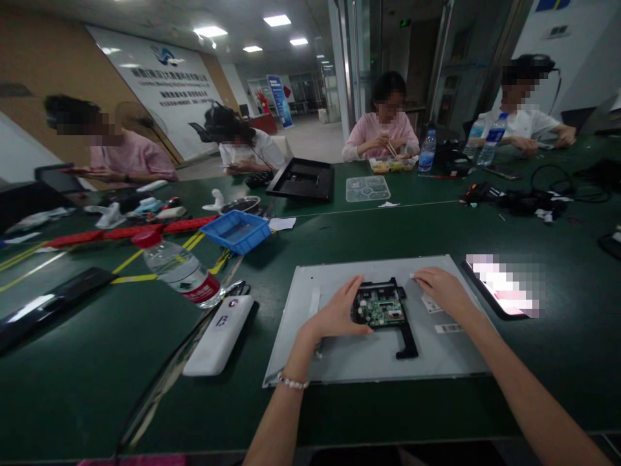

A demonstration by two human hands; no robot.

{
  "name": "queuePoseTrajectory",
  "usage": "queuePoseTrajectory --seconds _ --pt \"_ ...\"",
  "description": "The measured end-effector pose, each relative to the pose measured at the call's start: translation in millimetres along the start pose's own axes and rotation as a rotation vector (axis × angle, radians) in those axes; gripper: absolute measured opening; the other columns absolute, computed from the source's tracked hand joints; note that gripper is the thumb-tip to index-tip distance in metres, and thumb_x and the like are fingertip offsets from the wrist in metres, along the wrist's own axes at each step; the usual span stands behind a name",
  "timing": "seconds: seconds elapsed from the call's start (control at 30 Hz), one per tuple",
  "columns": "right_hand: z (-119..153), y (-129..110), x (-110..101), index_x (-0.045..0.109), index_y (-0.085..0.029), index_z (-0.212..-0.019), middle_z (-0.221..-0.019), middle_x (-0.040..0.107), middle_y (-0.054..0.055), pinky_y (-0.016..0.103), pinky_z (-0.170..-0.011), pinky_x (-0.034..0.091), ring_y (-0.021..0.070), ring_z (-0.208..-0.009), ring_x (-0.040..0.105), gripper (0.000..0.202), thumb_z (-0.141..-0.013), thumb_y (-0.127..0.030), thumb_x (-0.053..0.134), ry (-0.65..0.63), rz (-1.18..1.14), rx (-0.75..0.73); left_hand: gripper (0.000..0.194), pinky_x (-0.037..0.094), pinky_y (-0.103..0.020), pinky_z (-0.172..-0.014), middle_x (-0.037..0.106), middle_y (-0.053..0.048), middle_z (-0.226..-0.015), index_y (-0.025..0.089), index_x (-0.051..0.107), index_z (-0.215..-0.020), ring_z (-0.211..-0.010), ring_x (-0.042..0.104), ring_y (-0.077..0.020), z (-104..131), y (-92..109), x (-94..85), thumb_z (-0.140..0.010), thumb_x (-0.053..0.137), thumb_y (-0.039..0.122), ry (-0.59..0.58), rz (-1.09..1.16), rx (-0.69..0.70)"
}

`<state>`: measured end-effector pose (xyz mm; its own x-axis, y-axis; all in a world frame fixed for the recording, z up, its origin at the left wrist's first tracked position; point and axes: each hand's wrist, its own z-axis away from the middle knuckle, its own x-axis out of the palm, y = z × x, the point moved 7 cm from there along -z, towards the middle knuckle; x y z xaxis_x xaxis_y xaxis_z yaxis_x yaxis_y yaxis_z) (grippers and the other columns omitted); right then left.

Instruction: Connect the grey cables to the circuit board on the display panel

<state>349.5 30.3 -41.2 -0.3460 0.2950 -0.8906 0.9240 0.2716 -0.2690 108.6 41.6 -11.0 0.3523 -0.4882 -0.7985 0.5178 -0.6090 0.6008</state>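
A flat grey metal panel (349, 362) lies on the table in front of me. On it rests a black plastic bracket (406, 343) carrying a green circuit board (381, 312). My left hand (334, 314) spans the bracket's left side, with the thumb at its near edge and the fingers at its far edge. My right hand (441, 288) is over the panel's right part, thumb and fingertips pinched together. Something small and whitish shows at those fingertips, too small to name. White labels (449, 329) are stuck on the panel below my right hand.
To the right lies a lit phone (502, 288). On the left are a white power bank (220, 336), a tilted-looking water bottle (182, 268), cables and a blue basket (237, 232). Farther back sit a black tray-like casing (301, 180) and a clear plastic lid (367, 189). Several people sit around the table.
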Motion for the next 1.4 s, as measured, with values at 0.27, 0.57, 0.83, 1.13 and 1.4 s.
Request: queuePoseTrajectory --seconds 0.27,0.57,0.83,1.13,1.4 --pt "0.6 8.4 -0.9 0.065 -0.021 -0.099 -0.101 0.067 0.006 0.035 -0.082 0.047 0.0216 -0.096 0.06 0.025 -0.086 -0.025 0.045 0.062 -0.015 0.035 0.113 0.015 -0.048 -0.111 0.006 -0.011 -0.15 0.019 0.001 -0.143 -0.136 0.009 -0.0333 0.9 2.3 -1.0 -0.061 0.069 0.056 -0.005 0.008 0.007" --pt "3.2 -4.1 -8.2 0.066 -0.022 -0.097 -0.099 0.068 0.006 0.035 -0.082 0.048 0.0209 -0.092 0.061 0.024 -0.085 -0.028 0.047 0.042 -0.068 0.017 0.114 0.015 -0.048 -0.111 0.006 -0.012 -0.15 0.019 0.001 -0.143 -0.136 0.009 -0.0329 1.0 1.2 -1.2 -0.06 0.069 0.057 -0.01 0.013 -0.007" --pt "0.6 9.8 7.9 0.065 -0.022 -0.101 -0.101 0.066 0.007 0.036 -0.079 0.048 0.0217 -0.093 0.06 0.024 -0.083 -0.03 0.05 0.01 -0.058 -0.028 0.115 0.015 -0.047 -0.111 0.006 -0.013 -0.15 0.017 0.002 -0.143 -0.136 0.009 -0.0326 0.6 0.6 0.1 -0.06 0.069 0.059 -0.012 -0.009 -0.004" --pt "0.9 2.2 2.8 0.065 -0.023 -0.099 -0.1 0.067 0.006 0.034 -0.08 0.047 0.021 -0.094 0.06 0.024 -0.086 -0.026 0.045 -0.004 -0.01 -0.017 0.114 0.016 -0.048 -0.111 0.006 -0.011 -0.15 0.02 0.001 -0.143 -0.136 0.01 -0.0329 1.3 0.9 0.1 -0.06 0.069 0.057 -0.004 -0.006 -0.007" --pt "1.9 -3.0 -9.8 0.064 -0.021 -0.1 -0.102 0.066 0.006 0.035 -0.083 0.046 0.0215 -0.096 0.059 0.026 -0.088 -0.026 0.042 0.057 0.025 0.041 0.114 0.016 -0.045 -0.111 0.007 -0.013 -0.149 0.018 0.002 -0.143 -0.136 0.011 -0.0316 0.9 1.6 -0.2 -0.06 0.069 0.058 -0.002 -0.009 0.007"
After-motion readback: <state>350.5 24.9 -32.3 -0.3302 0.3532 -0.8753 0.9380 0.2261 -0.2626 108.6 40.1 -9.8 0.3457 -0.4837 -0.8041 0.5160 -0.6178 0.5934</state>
